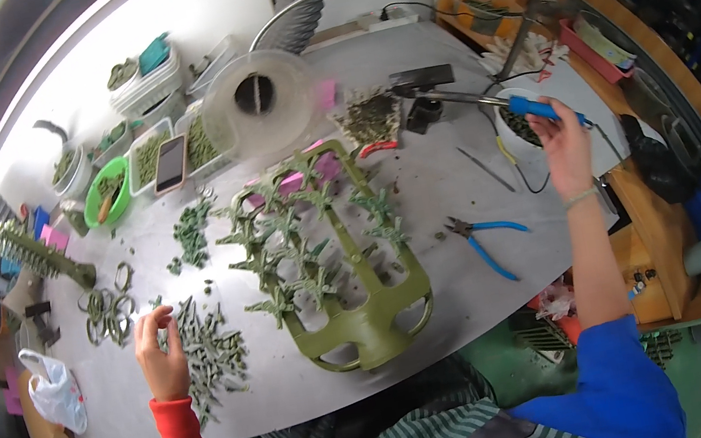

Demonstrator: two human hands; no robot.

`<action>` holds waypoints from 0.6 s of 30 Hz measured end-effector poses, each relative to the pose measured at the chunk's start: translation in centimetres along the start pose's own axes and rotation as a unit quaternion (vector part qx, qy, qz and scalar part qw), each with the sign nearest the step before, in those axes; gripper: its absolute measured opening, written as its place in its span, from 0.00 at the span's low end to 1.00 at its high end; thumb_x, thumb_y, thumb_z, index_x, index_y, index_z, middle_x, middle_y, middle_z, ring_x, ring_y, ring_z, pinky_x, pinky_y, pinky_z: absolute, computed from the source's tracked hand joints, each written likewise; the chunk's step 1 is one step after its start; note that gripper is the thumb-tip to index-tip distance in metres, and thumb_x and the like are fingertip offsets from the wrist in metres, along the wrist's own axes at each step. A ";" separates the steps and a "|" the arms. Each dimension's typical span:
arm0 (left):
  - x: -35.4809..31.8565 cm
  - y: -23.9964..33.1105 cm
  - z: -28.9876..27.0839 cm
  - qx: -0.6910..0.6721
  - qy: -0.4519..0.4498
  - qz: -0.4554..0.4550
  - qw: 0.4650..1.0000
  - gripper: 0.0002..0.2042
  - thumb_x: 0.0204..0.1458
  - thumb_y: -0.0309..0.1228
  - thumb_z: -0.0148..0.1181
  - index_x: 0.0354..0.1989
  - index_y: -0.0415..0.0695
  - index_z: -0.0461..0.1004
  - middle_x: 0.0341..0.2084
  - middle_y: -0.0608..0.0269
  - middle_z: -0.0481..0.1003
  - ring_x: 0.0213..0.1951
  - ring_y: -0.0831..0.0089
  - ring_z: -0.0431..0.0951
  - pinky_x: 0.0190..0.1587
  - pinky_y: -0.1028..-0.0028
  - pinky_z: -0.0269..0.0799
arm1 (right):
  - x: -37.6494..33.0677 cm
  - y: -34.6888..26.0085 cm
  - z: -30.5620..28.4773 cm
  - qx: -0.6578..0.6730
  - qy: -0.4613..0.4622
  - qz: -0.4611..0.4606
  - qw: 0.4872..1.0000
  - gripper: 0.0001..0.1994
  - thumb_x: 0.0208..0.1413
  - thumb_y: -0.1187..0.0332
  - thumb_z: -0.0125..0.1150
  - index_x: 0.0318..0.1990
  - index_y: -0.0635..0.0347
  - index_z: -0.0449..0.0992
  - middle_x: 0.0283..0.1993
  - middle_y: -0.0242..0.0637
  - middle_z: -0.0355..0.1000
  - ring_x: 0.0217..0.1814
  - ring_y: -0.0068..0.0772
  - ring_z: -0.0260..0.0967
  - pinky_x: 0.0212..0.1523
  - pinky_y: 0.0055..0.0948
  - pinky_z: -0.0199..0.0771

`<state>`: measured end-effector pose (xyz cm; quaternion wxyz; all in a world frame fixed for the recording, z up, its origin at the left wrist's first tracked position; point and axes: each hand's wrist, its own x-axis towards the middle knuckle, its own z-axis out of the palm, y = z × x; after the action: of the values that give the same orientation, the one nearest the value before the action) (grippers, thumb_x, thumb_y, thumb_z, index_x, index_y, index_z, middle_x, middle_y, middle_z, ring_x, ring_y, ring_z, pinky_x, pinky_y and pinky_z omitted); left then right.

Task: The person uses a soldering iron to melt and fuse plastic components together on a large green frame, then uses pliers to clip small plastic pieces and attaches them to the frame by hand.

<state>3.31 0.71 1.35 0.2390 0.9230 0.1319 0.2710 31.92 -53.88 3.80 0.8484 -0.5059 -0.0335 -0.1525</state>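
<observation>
My right hand (565, 145) grips a soldering iron (532, 105) by its blue handle, its metal shaft pointing left toward a black stand (421, 85). My left hand (160, 351), a red band on its wrist, is raised over the near left of the table with fingers pinched. A small green piece (157, 302) shows at its fingertips. Beside that hand lies a pile of narrow grey-green pieces (210, 352). In the middle sits an olive-green plastic frame (368, 319) with long bars, and several spiky leaf-like pieces (281, 222) are set along them. Neither hand touches the frame.
Blue-handled cutting pliers (490, 241) and tweezers (487, 169) lie right of the frame. Green rings (109, 313) and dark green bits (192, 233) lie left. Behind stand tubs of small parts, a phone (170, 163), a green bowl (107, 196) and a clear extraction hood (245, 125).
</observation>
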 end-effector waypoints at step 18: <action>-11.0 -5.8 -7.2 0.024 0.104 -0.229 0.968 0.07 0.55 0.22 0.61 0.42 0.38 0.75 0.32 0.60 0.77 0.33 0.73 0.78 0.40 0.72 0.74 | 20.3 11.7 -3.6 0.044 -0.116 0.271 0.954 0.17 0.59 0.68 0.66 0.52 0.68 0.74 0.49 0.41 0.73 0.54 0.33 0.73 0.58 0.27 0.77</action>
<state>-10.41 4.16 -1.15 0.2575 0.8406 0.3701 0.3002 54.28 -56.45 -3.60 0.8695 -0.4722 -0.0001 0.1448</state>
